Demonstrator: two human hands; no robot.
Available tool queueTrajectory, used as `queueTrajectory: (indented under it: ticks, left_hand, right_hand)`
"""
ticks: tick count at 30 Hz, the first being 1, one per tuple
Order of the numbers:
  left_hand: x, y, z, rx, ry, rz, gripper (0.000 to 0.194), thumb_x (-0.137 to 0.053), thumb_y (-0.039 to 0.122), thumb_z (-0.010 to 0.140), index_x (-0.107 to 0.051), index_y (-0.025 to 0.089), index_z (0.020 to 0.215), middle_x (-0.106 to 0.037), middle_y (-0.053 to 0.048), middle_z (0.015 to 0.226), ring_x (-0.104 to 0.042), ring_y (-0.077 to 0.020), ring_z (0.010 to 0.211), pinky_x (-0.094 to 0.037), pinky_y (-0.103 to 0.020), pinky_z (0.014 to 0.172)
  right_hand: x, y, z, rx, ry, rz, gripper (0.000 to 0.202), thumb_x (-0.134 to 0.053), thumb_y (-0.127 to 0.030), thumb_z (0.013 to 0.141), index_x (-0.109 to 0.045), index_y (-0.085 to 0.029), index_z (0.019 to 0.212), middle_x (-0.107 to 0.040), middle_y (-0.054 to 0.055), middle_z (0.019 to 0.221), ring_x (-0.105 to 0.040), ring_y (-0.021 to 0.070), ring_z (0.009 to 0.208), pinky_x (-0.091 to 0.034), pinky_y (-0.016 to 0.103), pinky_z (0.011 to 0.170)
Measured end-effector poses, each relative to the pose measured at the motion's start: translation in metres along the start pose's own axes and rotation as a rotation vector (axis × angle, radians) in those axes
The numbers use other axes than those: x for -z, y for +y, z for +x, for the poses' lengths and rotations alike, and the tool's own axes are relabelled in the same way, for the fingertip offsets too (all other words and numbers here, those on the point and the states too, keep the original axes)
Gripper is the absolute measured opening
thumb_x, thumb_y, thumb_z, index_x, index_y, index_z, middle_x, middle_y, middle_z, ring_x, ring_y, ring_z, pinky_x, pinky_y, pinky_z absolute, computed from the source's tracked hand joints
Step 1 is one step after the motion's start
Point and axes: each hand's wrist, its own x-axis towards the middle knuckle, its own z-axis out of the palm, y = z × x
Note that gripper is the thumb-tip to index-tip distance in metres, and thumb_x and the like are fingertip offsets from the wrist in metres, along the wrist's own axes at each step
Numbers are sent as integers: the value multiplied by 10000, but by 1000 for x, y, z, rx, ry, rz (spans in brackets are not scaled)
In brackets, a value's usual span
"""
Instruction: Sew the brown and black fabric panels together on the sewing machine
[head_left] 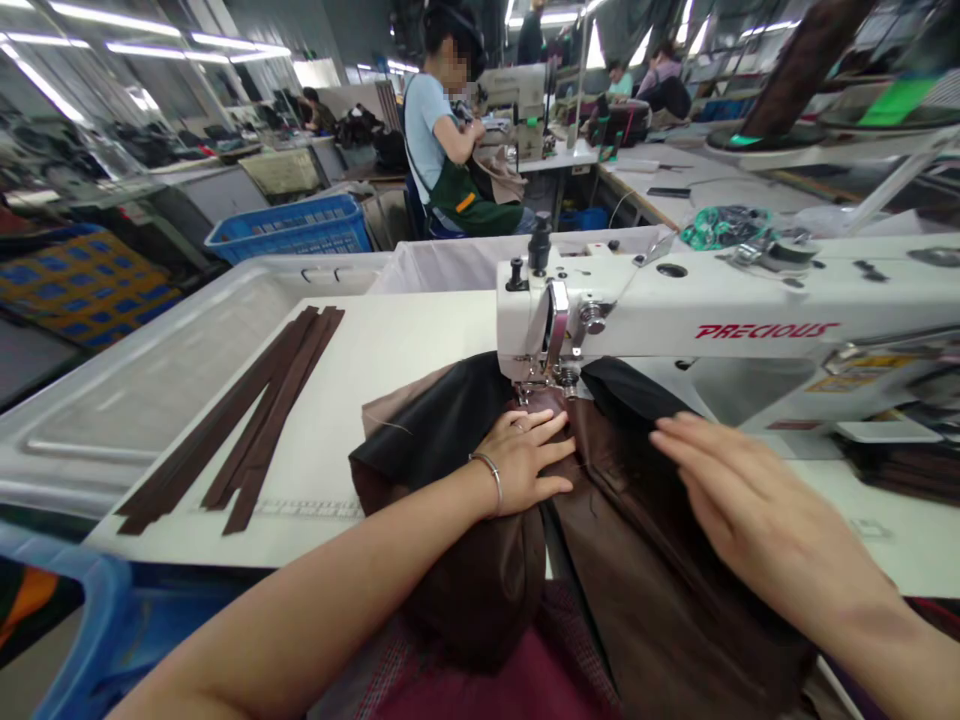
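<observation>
Cloth (637,570) lies under the sewing machine (637,325) at centre, work apparently unfinished, left hand (521,460) spread flat, right hand (754,495) unclenched.

A blue basket (300,236) stands beyond a pale bin (150,390), near a seated co-worker (429,135).

Left fingers (555,487) splay flat, right fingers (694,440) extend together.
</observation>
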Motion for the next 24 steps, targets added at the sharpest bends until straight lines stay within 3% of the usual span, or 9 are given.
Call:
queueTrajectory:
  ticks: [2, 3, 7, 10, 12, 16, 18, 21, 24]
  left_hand:
    - [5, 3, -1, 9, 7, -5, 428, -481, 451, 917, -507, 268, 1304, -407, -57, 1465, -358, -264, 1353, -275, -480, 1090]
    - [9, 5, -3, 30, 20, -9, 399, -457, 377, 933, -501, 237, 1305, -420, -66, 1454, -378, -246, 1339, -292, -457, 1088]
    - [28, 9, -22, 130, 41, 41, 365, -386, 245, 949, -503, 133, 1276, -527, -127, 1316, -508, -226, 1157, -410, -395, 985]
    - [33, 11, -41, 80, -24, 101, 361, -391, 248, 950, -514, 227, 1288, -581, -89, 1199, -533, -230, 1002, -452, -410, 876]
    - [33, 12, -47, 47, -4, 99, 356, -423, 237, 931, -531, 270, 1269, -583, -66, 1189, -513, -238, 1022, -424, -452, 919]
    - [34, 11, -45, -32, 44, 6, 232, -409, 214, 907, -628, 178, 974, -614, -63, 1017, -506, -210, 1058, -253, -463, 1112]
    - [37, 9, -42, -33, 24, -16, 255, -375, 226, 918, -618, 158, 881, -602, -59, 893, -537, -185, 930, -302, -433, 1082]
    - [35, 7, -44, -28, -7, -12, 283, -377, 205, 923, -610, 191, 1085, -577, -54, 889, -537, -183, 895, -393, -421, 980]
    - [28, 8, -52, -24, -25, 24, 382, -403, 193, 934, -508, 295, 1286, -521, -84, 1160, -480, -227, 1127, -396, -436, 992]
  right_hand:
    - [-12, -29, 13, 240, -85, 176, 554, -382, -1, 860, -427, -172, 1385, -450, 99, 1419, -366, 213, 1335, -382, 393, 1088]
    - [-20, -40, 18, 293, -123, 228, 548, -363, 10, 861, -435, -159, 1378, -460, 99, 1412, -371, 199, 1332, -394, 376, 1082]
    - [-48, -59, 24, 246, -187, 265, 470, -448, -146, 916, -428, -128, 1386, -470, 124, 1399, -412, 224, 1302, -405, 403, 1073]
    - [-51, -60, 20, 221, -200, 253, 469, -484, -234, 924, -442, -164, 1386, -450, 115, 1417, -411, 241, 1301, -401, 422, 1071]
    - [-48, -60, 17, 235, -206, 251, 459, -485, -225, 923, -456, -181, 1378, -447, 103, 1420, -395, 243, 1310, -403, 425, 1067]
    - [-42, -62, 15, 310, -235, 277, 470, -476, -153, 908, -452, -182, 1377, -476, 80, 1399, -385, 236, 1310, -403, 434, 1064]
    - [-41, -64, 15, 322, -251, 289, 485, -469, -128, 898, -446, -178, 1379, -478, 79, 1396, -392, 234, 1302, -406, 439, 1059]
    - [-40, -67, 16, 287, -269, 296, 518, -479, -104, 868, -452, -201, 1376, -483, 85, 1382, -408, 242, 1282, -420, 446, 1036]
    - [-38, -71, 17, 262, -297, 291, 561, -505, -98, 834, -462, -267, 1367, -476, 76, 1376, -413, 262, 1270, -423, 470, 1016]
